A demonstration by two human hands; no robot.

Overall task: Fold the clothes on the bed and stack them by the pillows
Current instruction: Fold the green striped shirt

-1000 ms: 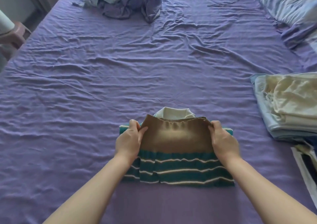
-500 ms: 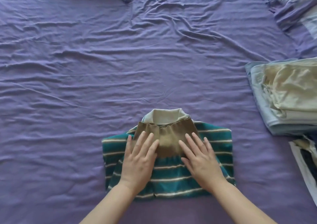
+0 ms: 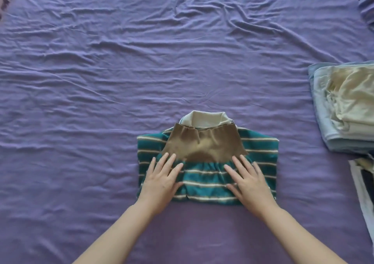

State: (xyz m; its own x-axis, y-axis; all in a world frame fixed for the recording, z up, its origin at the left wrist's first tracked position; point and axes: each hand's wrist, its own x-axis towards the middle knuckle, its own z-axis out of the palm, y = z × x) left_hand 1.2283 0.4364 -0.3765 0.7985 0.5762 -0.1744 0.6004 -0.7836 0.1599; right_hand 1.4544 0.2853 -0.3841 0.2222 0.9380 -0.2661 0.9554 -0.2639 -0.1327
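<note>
A folded teal shirt with white stripes (image 3: 204, 184) lies on the purple bed sheet (image 3: 101, 101) near the front edge. A brown band crosses its upper part and a cream collar (image 3: 206, 118) sticks out at the top. My left hand (image 3: 162, 179) lies flat on the shirt's left half, fingers straight and spread. My right hand (image 3: 248, 179) presses flat on the right half in the same way. Neither hand grips the cloth.
A stack of folded pale blue and cream clothes (image 3: 344, 105) sits at the right edge. Below it lies a dark and white garment (image 3: 364, 182), partly out of view. A purple pillow corner (image 3: 367, 6) shows at the top right.
My hands let go of the brown edge after folding it down, laid flat on the shirt, then slid outward and toward me. The view tilted down; the far clothes pile left view.
</note>
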